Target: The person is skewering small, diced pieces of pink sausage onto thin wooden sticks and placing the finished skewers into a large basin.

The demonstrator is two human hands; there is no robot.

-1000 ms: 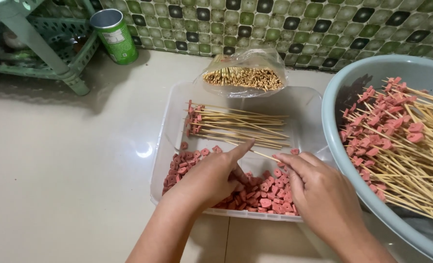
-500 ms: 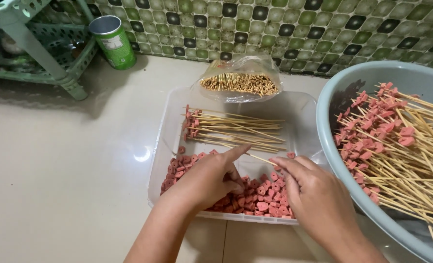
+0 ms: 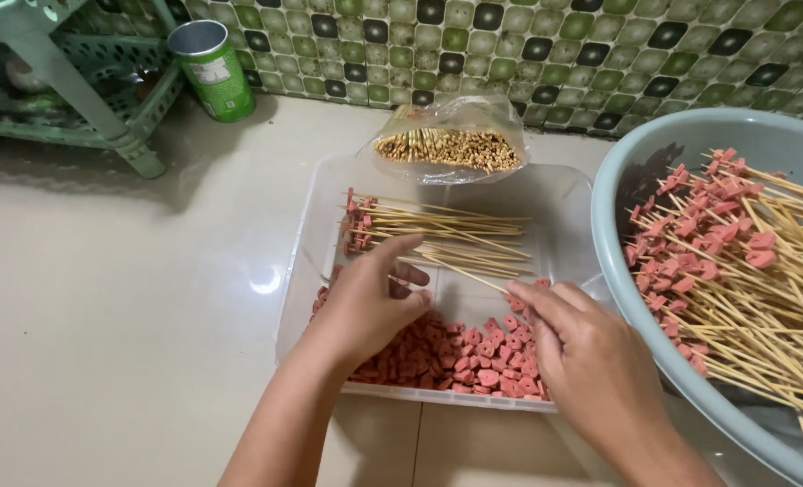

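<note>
A clear plastic tray (image 3: 304, 236) on the floor holds several small pink sausage pieces (image 3: 474, 353) at its near side and a bundle of bamboo skewers (image 3: 438, 236) tipped with pink pieces at its far side. My left hand (image 3: 365, 302) rests over the pink pieces, fingers curled around the near end of one skewer (image 3: 469, 272). My right hand (image 3: 582, 356) pinches that skewer's other end by the tray's right side. Whether a piece is on it is hidden by my fingers.
A grey basin (image 3: 632, 298) at the right holds several finished skewers with pink pieces. A clear bag of bare skewers (image 3: 447, 144) lies behind the tray. A green can (image 3: 212, 70) and a pale green plastic stool (image 3: 68, 90) stand at the back left by the tiled wall.
Both hands stay over the tray. The left hand's fingers have curled a little on the skewer, and the view has shifted slightly.
</note>
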